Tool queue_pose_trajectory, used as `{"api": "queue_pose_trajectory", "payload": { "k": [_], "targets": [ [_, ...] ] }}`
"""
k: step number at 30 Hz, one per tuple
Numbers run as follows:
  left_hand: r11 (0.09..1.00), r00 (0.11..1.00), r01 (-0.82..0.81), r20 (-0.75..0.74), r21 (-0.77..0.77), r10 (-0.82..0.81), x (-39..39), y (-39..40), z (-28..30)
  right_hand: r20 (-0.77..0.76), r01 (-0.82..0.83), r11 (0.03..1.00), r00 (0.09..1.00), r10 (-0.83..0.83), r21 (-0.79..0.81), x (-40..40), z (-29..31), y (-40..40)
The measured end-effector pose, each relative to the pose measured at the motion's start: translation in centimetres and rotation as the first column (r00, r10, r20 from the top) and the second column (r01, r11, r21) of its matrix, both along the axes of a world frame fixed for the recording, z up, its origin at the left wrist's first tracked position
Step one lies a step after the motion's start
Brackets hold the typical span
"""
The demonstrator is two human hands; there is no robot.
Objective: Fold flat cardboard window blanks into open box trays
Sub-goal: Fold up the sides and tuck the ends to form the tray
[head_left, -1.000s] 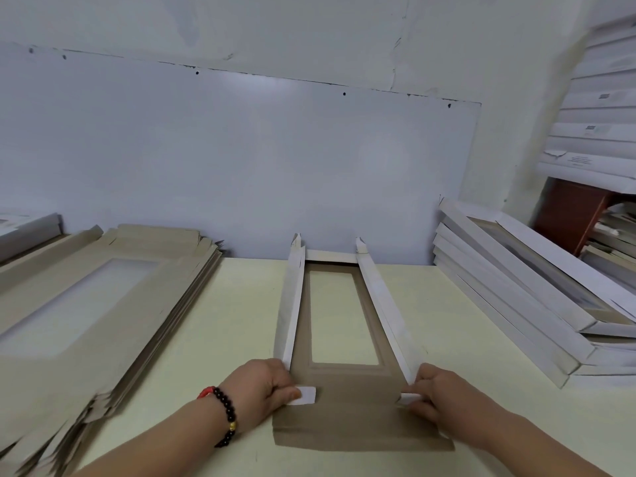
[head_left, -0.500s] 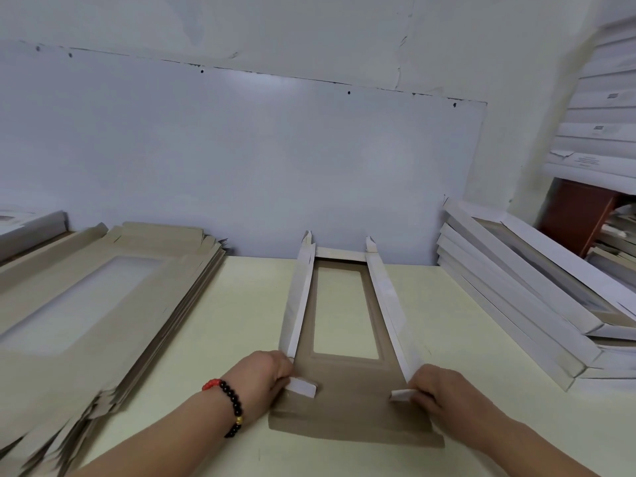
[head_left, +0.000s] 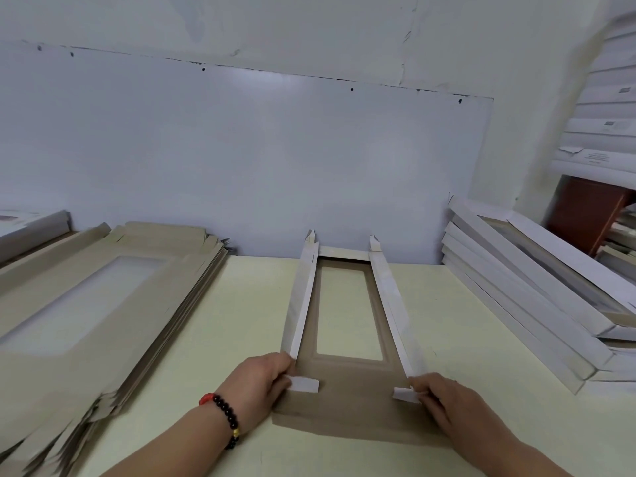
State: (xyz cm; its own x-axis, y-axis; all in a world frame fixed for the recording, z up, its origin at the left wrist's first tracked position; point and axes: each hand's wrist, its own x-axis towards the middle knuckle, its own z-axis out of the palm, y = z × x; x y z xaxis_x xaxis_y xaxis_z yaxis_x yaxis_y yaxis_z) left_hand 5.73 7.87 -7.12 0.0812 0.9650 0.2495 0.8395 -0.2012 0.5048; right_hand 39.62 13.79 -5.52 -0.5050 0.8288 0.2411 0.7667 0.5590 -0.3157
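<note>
A blank [head_left: 347, 401] lies flat on the pale desk [head_left: 241, 321], running from the near edge toward the far edge at about the middle of the desk's width. Its brown inner face is up, and the rectangular window [head_left: 348, 311] shows the desk through it. Both long side walls are folded up: the left wall [head_left: 300, 304] and the right wall [head_left: 390, 304] stand along the window's sides, white faces outward. A short end strip [head_left: 343, 252] stands at the far end between them, close to the wall board. The near end panel lies flat on the desk (not yet raised).

The left hand [head_left: 256, 387], with a bead bracelet [head_left: 225, 416] on the wrist, has its grip closed on the near end of the left wall, fingers curled round it, and a small white tab [head_left: 305, 384] points inward from the fingers over the brown panel. The right hand [head_left: 444, 397] grips the near end of the right wall in the same way, with its own tab [head_left: 405, 395] turned inward.

A stack of flat blanks [head_left: 103, 311] lies along the desk's left edge. Folded trays [head_left: 523, 304] are piled leaning along the right edge.
</note>
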Motion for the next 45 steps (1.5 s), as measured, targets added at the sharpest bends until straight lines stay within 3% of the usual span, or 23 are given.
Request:
{"api": "queue_pose_trajectory", "payload": {
  "k": [5, 12, 14, 17, 23, 27, 33, 38, 42, 45],
  "targets": [
    [0.989, 0.990, 0.078, 0.108, 0.129, -0.092, -0.5, -0.6, -0.4, -0.012, -0.162, 0.986, 0.987, 0.163, 0.050, 1.7, -0.1, -0.7],
    [0.967, 0.963, 0.247, -0.124, 0.070, -0.237, -2.0, -2.0, 0.0, 0.078, -0.262, 0.963, 0.961, 0.266, -0.055, 3.3, 0.0, 0.0],
    [0.965, 0.960, 0.258, -0.130, 0.047, -0.250, -1.7, -1.9, 0.2, 0.078, -0.287, 0.958, 0.955, 0.287, -0.016, 3.0, 0.3, -0.1],
    [0.974, 0.969, 0.222, -0.120, 0.047, -0.215, -1.1, -1.6, -0.1, 0.141, -0.317, 0.934, 0.945, 0.295, 0.164, 2.5, 0.3, -0.1],
    [0.991, 0.995, 0.073, -0.070, 0.109, -0.065, -0.1, -0.7, 0.4, -0.075, -0.200, 0.961, 0.973, 0.218, 0.193, 1.8, -0.4, 1.2],
    [0.997, 0.996, -0.013, -0.088, 0.077, 0.020, 0.0, 0.1, 1.0, -0.132, -0.072, 0.996, 0.988, 0.079, 0.056, 1.3, -0.1, 2.2],
    [0.992, 0.998, -0.061, -0.021, -0.108, 0.059, 0.5, 0.6, 1.7, -0.239, 0.039, 0.985, 0.968, -0.079, -0.168, 0.4, 0.5, 2.5],
    [0.988, 0.974, -0.119, 0.179, -0.104, 0.136, 1.1, 0.8, 2.0, -0.363, 0.065, 0.955, 0.916, -0.172, -0.289, -0.3, 0.8, 2.2],
    [0.988, 0.984, -0.147, 0.098, -0.055, 0.151, 1.6, 0.9, 1.7, -0.362, 0.085, 0.959, 0.914, -0.182, -0.269, -0.5, 0.8, 1.7],
    [0.989, 0.990, -0.137, 0.020, -0.050, 0.138, 1.7, 0.8, 1.8, -0.263, 0.071, 0.978, 0.957, -0.122, -0.195, -0.4, 0.8, 1.7]
  ]
}}
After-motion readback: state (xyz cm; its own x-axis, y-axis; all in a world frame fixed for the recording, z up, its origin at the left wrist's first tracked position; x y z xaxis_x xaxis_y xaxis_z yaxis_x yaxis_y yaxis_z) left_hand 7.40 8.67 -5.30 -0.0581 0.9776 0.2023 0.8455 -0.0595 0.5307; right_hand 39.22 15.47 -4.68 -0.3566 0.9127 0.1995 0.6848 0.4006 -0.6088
